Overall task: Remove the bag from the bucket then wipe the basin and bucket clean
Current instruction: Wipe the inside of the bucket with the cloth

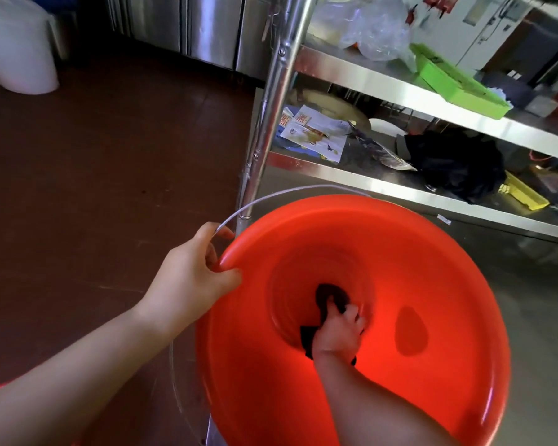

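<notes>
We hold the bucket (400, 252) by its near-left rim with our left hand (190, 278), fingers curled over the lip and the thumb outside, the wire handle (271, 196) passing just past the fingertips. Our right hand (337, 333) is down inside, gripping a dark cloth (329, 296) and pressing it against the bottom.

The relation that matters is depth. The bucket's long axis runs away from us, mouth toward our face and base far down, so the cloth lies straight ahead of the right hand and the unwiped wall rises all around the forearm. The right hand is plainly the nearer to the work; the left only steadies the rim. We judge the next stroke is a sweep round the base or a pull up the wall toward us, and it needs the left grip firm so the bucket does not turn with the cloth.

The bucket is bright orange plastic, smooth and glossy, glowing where light comes through the wall. No bag shows in it. A darker oval patch sits on the inner right wall; we cannot tell whether it is a stain or a shadow. The basin is not clearly in view.

The bucket stands beside a steel rack (400, 88).
</notes>
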The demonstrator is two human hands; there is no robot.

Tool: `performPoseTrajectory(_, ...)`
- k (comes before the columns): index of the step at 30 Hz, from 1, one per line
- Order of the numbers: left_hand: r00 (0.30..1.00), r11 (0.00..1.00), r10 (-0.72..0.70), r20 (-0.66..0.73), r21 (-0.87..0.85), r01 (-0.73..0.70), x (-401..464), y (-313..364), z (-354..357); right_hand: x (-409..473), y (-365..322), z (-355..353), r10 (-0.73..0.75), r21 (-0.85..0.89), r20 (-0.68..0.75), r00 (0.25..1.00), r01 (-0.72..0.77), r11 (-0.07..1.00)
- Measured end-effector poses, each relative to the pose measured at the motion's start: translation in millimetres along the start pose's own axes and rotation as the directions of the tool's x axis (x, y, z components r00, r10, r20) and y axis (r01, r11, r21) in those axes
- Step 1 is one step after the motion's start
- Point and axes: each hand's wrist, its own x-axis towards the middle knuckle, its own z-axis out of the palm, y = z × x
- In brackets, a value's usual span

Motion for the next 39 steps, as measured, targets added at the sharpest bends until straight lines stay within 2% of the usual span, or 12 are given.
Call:
performPoseTrajectory(4,0.997,0.998,-0.048,0.057,-0.026,0.049,4,-5,-7,31,-7,-18,0.060,0.243,-0.196,0.979,-0.011,0.970)
performPoseTrajectory(6,0.995,0.998,-0.048,0.091,-0.022,0.050,4,-4,-7,51,-12,-30,0.060,0.265,-0.257,0.965,0.010,0.964)
performPoseTrajectory(10,0.995,0.999,-0.020,0.099,-0.043,0.025,4,2,-3,69,-31,-39,-0.136,0.096,-0.223,0.965,0.160,0.982)
performPoseTrajectory(13,0.994,0.999,0.012,0.105,-0.031,-0.009,8,7,-2,66,-47,-37,-0.351,-0.147,-0.076,0.933,0.338,0.930)
performPoseTrajectory(16,0.992,0.999,0.048,0.118,0.004,-0.049,10,12,3,54,-62,-26,-0.603,-0.268,0.133,0.787,0.614,0.743)
performPoseTrajectory(19,0.994,0.999,0.047,0.094,0.022,-0.050,14,14,4,31,-54,-3,-0.743,-0.285,0.246,0.622,0.779,0.558)
performPoseTrajectory(23,0.998,1.000,0.005,0.064,0.016,-0.006,15,11,0,18,-27,16,-0.768,-0.330,0.392,0.506,0.857,0.396)
performPoseTrajectory(26,0.997,1.000,0.008,0.075,0.011,-0.008,12,13,3,27,-26,9,-0.820,-0.371,0.375,0.432,0.881,0.294)
performPoseTrajectory(28,0.995,1.000,0.012,0.095,0.005,-0.013,11,16,5,35,-34,1,-0.839,-0.341,0.366,0.403,0.897,0.282)
performPoseTrajectory(31,0.994,1.000,0.015,0.110,-0.005,-0.015,9,17,5,51,-51,-18,-0.857,-0.368,0.189,0.479,0.844,0.390)
performPoseTrajectory(35,0.995,1.000,-0.013,0.095,0.004,0.013,8,14,3,75,-46,-31,-0.744,-0.391,0.221,0.630,0.756,0.525)
performPoseTrajectory(39,0.998,1.000,-0.012,0.060,-0.004,0.012,1,11,2,76,-21,-31,-0.629,-0.403,0.070,0.774,0.599,0.692)
